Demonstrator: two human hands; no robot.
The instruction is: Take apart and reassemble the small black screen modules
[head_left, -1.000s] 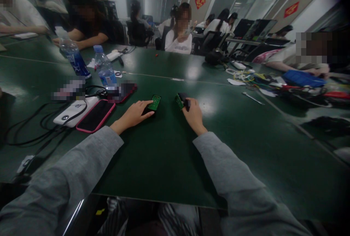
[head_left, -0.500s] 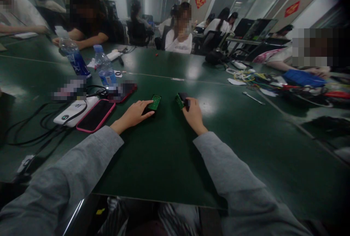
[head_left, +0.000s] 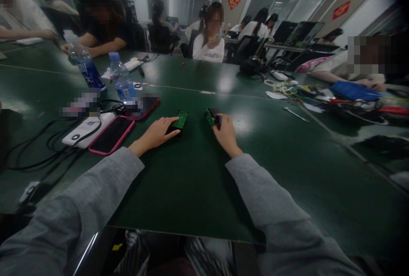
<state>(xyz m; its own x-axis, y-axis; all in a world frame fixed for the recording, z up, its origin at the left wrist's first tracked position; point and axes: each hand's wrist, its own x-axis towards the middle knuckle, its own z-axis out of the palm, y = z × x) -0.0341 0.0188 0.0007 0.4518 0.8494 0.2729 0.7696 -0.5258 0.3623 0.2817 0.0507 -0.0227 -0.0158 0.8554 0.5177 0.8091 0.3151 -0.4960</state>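
Observation:
A small green circuit board [head_left: 182, 119] with a dark edge beneath it lies in the middle of the table. My left hand [head_left: 157, 133] is at its left side, fingertips on the board and thumb along its near end, closed on it. Further right, my right hand [head_left: 226, 133] grips a second piece, a green circuit board [head_left: 209, 118] with a black block [head_left: 215, 114] attached. That piece stands tilted, its green face turned to the left. The fingers of the right hand are partly hidden behind the black block. A gap of bare table separates the two pieces.
To the left lie a pink-rimmed phone [head_left: 111, 134], a white power bank [head_left: 86, 131], cables and two bottles [head_left: 123, 82]. Tangled wires [head_left: 345, 105] and a metal tool [head_left: 295, 114] are at the right. Other people sit around the green table [head_left: 191, 191].

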